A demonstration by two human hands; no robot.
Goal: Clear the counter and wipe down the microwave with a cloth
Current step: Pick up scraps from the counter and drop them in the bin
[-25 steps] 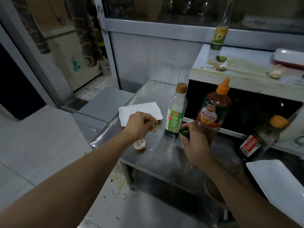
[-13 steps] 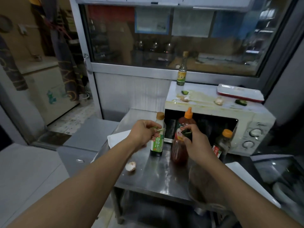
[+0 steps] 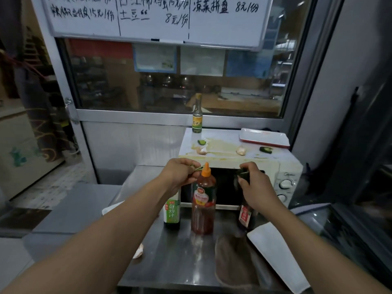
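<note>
Both hands are raised in front of the microwave (image 3: 275, 166), level with its front top edge, and each one already holds a scrap. The left hand (image 3: 180, 172) pinches a thin green strip (image 3: 196, 169) between thumb and fingers, just beside the orange cap of the red sauce bottle (image 3: 203, 200). The right hand (image 3: 252, 183) has its fingers curled round a dark green piece (image 3: 241, 172). The remaining scraps lie beyond and above both grips, on the stained top of the microwave: a cucumber slice (image 3: 201, 142) and a garlic clove (image 3: 201, 150) toward its left side, another clove (image 3: 241, 150) and a second green piece (image 3: 265, 149) toward its right. So the left hand is nearer to the first pair and the right hand to the second, but I think neither grip has room for more until it is emptied. A glass bottle (image 3: 197, 115) and a red-rimmed tray (image 3: 264, 137) stand at the back of the top. On the steel surface (image 3: 180, 262) below are a green-label bottle (image 3: 172, 211), a dark bottle (image 3: 246, 215) mostly behind the right wrist, a brownish cloth (image 3: 233, 262), a white board (image 3: 275, 255) and one more clove (image 3: 139, 252) near the left edge. Behind are a window and a whiteboard (image 3: 148, 15) with handwritten writing.
</note>
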